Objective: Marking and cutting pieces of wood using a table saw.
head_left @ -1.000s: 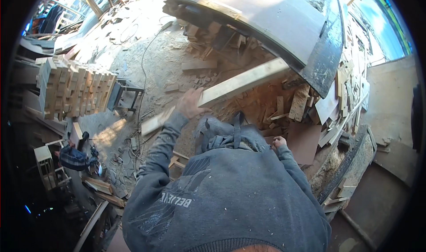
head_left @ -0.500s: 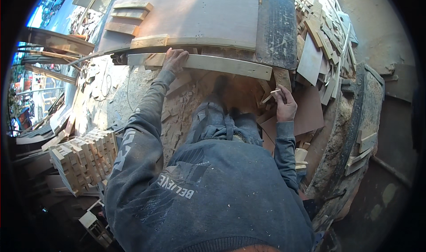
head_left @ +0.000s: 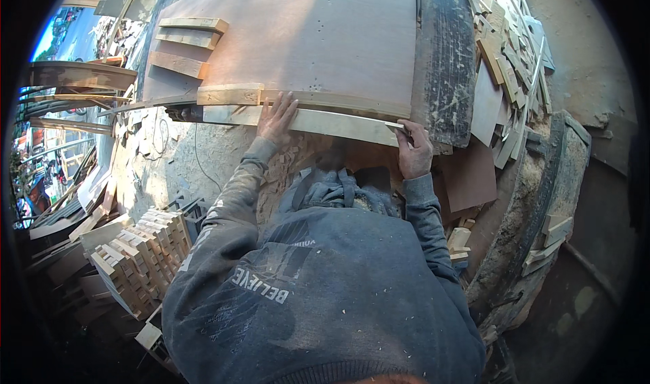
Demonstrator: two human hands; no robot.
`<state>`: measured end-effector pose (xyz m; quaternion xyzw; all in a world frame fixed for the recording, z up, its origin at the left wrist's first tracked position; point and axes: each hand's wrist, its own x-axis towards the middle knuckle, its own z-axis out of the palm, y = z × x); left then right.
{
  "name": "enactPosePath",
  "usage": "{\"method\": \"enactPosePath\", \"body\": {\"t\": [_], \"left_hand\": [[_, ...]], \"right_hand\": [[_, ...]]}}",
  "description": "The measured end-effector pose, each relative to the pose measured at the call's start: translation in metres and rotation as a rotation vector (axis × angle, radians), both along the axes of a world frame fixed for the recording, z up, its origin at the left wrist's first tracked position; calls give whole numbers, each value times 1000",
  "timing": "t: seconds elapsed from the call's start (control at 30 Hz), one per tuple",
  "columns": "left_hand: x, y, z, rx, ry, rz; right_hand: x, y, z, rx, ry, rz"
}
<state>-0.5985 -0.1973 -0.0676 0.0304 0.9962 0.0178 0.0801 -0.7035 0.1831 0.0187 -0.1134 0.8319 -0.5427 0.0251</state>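
A pale wooden plank (head_left: 342, 124) lies crosswise along the near edge of a worktop covered with a plywood sheet (head_left: 342, 35). My left hand (head_left: 275, 119) rests across it left of middle, fingers stretched and slightly apart over its top. At the plank's right end, my right hand (head_left: 414, 150) pinches a small pale stick (head_left: 393, 127), whose tip touches or nearly touches the plank. A short block (head_left: 230, 94) sits just behind the plank on the left, and several battens (head_left: 188, 23) lie on the sheet's left side.
Stacked cut timber (head_left: 135, 262) stands at lower left. Scrap wood and boards (head_left: 508, 73) are piled right of the worktop. A dusty, bulky ledge (head_left: 542, 201) runs along my right. A cable (head_left: 200, 164) crosses the dusty ground (head_left: 176, 147) on the left.
I have turned toward the worktop. The plank, earlier held diagonally in my left hand, now lies along the edge. My right hand has risen with the stick to its right end.
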Motion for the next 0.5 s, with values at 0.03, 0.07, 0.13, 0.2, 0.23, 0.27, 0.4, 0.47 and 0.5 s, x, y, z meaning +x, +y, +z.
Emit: {"method": "enactPosePath", "body": {"t": [0.03,0.07,0.13,0.2,0.23,0.27,0.4,0.47,0.5], "left_hand": [[-4,4,11,-53,-102,-3],[-4,3,17,-40,-118,4],[-11,2,34,5,-150,-6],[-14,-2,32,-54,-120,-75],[-13,-5,28,-53,-126,-50],[-14,-7,26,46,-117,-58],[-21,-10,32,158,-129,-84],[-21,-9,30,184,-45,-67],[-17,-8,24,196,-47,-72]], "right_hand": [[-1,-6,-2,5,-4,16],[-3,-15,-4,-5,-41,-4],[-5,-29,-12,-19,-106,-29],[-9,-46,-17,12,-113,-3],[-11,-54,-19,43,-116,1],[-15,-61,-23,32,-129,31],[-25,-86,-15,73,-145,85],[-27,-91,-8,116,-137,130],[-24,-92,-6,127,-140,125]]}}
